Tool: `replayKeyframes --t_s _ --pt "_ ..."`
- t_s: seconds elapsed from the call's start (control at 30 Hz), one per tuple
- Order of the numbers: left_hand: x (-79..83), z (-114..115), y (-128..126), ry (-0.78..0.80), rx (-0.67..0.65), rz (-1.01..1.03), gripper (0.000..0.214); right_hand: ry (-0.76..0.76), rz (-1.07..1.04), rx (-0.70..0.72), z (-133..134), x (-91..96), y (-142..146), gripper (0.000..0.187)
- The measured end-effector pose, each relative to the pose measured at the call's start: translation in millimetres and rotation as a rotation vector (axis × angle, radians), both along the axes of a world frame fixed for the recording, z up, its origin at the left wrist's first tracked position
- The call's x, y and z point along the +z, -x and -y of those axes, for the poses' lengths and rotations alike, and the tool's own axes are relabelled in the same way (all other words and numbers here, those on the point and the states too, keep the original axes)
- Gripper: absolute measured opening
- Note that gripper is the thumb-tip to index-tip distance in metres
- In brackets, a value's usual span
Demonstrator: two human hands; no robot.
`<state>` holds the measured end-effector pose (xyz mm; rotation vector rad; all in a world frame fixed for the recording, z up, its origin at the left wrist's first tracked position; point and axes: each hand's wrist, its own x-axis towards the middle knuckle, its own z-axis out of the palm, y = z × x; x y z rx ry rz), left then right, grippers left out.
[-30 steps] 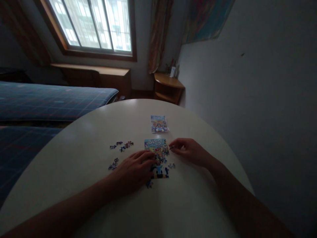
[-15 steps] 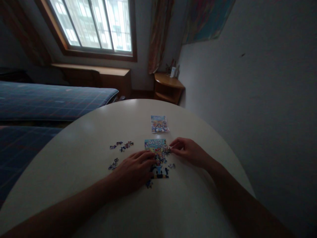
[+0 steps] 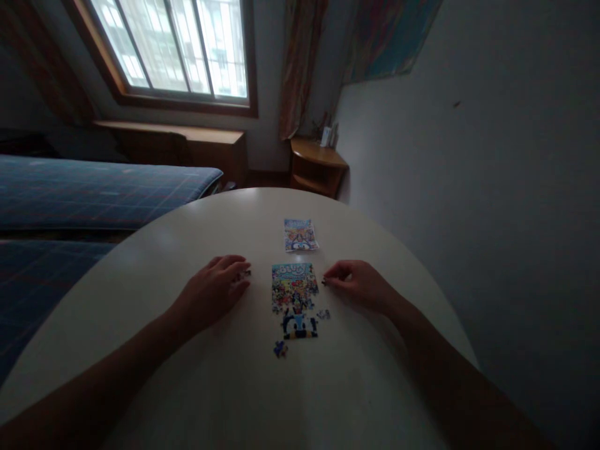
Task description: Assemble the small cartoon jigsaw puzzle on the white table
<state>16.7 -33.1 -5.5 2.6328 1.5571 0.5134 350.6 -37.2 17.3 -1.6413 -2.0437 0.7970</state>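
Note:
A partly assembled jigsaw puzzle (image 3: 295,281) with a dark blue and white cartoon face at its lower end lies flat on the table. My right hand (image 3: 359,284) is just off its right edge, thumb and fingertips pinching a small puzzle piece (image 3: 324,281). To the left of the puzzle, my left hand (image 3: 213,287) rests palm down with thumb and fingers apart over loose puzzle pieces (image 3: 246,274), partly covering them. Close to the puzzle lie a pale loose piece (image 3: 323,315) at its right and dark blue pieces (image 3: 280,350) below it.
A small printed picture sheet (image 3: 300,235) lies beyond the puzzle on the round white table (image 3: 225,387). Past the table are a plaid mattress (image 3: 117,194) on the left and a wooden corner shelf (image 3: 319,153). A wall (image 3: 422,187) stands at the right.
My left hand has moved from the puzzle leftward and away from me to the loose pieces, uncovering the puzzle's left side. My right hand has shifted slightly off the puzzle's right edge with a piece.

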Motion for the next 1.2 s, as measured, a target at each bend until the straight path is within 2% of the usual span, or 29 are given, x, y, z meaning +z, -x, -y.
replayKeyframes --t_s 0.2,0.4,0.7,0.8,1.0,1.2 --pt "16.9 -15.5 32.8 0.144 0.179 -0.027 0.036 -0.055 0.092 -0.065 -3.2 -1.9 -4.9 0.019" --pt "28.6 -21.5 43.7 0.363 0.252 -0.059 0.032 -0.057 0.118 -0.035 -5.8 -5.6 -9.6 0.024" --pt "25.7 -22.8 42.8 0.385 0.236 -0.036 0.026 -0.04 0.149 -0.055 -5.1 -1.8 -6.9 0.024" --pt "28.4 -20.1 38.6 0.358 0.195 -0.012 0.029 -0.024 0.161 -0.056 -4.9 -0.3 -7.4 0.024" --pt "34.1 -17.9 43.6 0.407 0.127 -0.041 0.027 -0.039 0.179 -0.064 -5.5 0.4 -8.3 0.024" --pt "30.1 -15.8 38.2 0.373 0.049 -0.036 0.03 -0.04 0.189 -0.054 -6.5 -1.6 -9.3 0.024"
